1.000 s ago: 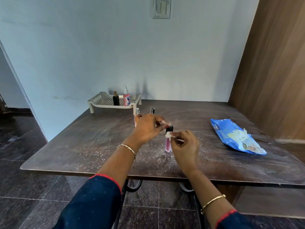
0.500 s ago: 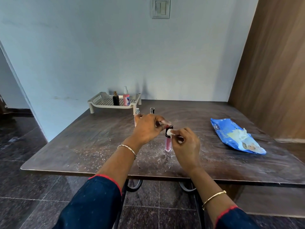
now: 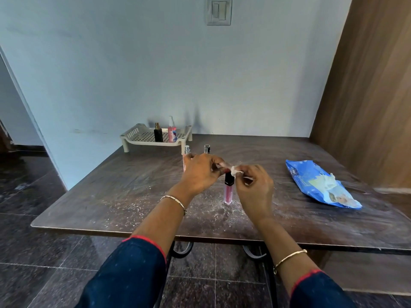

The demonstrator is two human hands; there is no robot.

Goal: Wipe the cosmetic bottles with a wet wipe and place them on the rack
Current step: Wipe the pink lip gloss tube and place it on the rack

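Here our left hand (image 3: 200, 173) curls its fingertips onto the black cap of the pink tube (image 3: 228, 193), which stands upright on the table (image 3: 111, 187), well in front of the rack (image 3: 131, 136). Our right hand (image 3: 255, 188) pinches the wet wipe (image 3: 235, 172) against that cap.

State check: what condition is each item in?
Lip gloss tube: upright on table, capped, left hand pinches its cap.
Wet wipe: crumpled, pinched by right hand against the cap.
Wipes pack: open, a wipe sticking out.
Rack: holds black bottle and pink spray bottle, both upright.
Silver-capped bottle and dark-capped bottle: upright on table behind the hands.
Table: dusted with white powder.
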